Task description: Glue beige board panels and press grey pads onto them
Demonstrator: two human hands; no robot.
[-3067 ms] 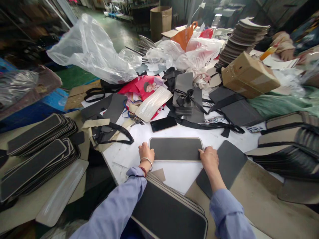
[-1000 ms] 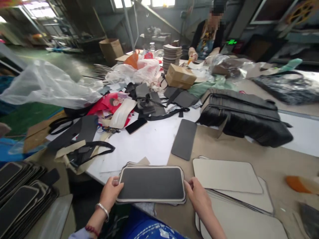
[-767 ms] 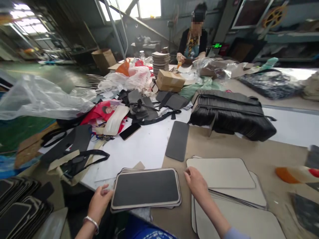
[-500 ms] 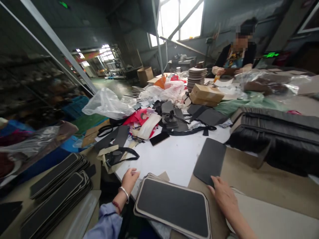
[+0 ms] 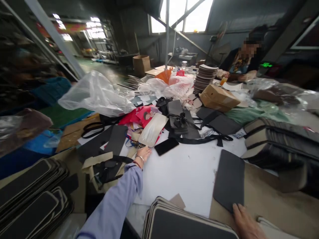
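Observation:
My left hand is stretched forward over the white table surface. Its fingers are extended at the lower end of a pale, glossy curved strip; whether they touch it I cannot tell. A black phone lies just to the right of that strip. My right hand rests its fingertips on the near corner of a dark grey sheet with rounded corners, fingers not wrapped around it. Between my arms, at the bottom edge, sits a stack of dark panels with beige rims, partly cut off.
More rimmed panels are stacked at left. Bundled black-and-beige pieces stand at right. Plastic bags, black straps and a cardboard box clutter the far side. A co-worker sits beyond, at the far right.
My left hand has moved forward from beside the panel stack to the pale strip. My right hand stays at the grey sheet's near corner. The view has shifted, putting the panel stack lower.

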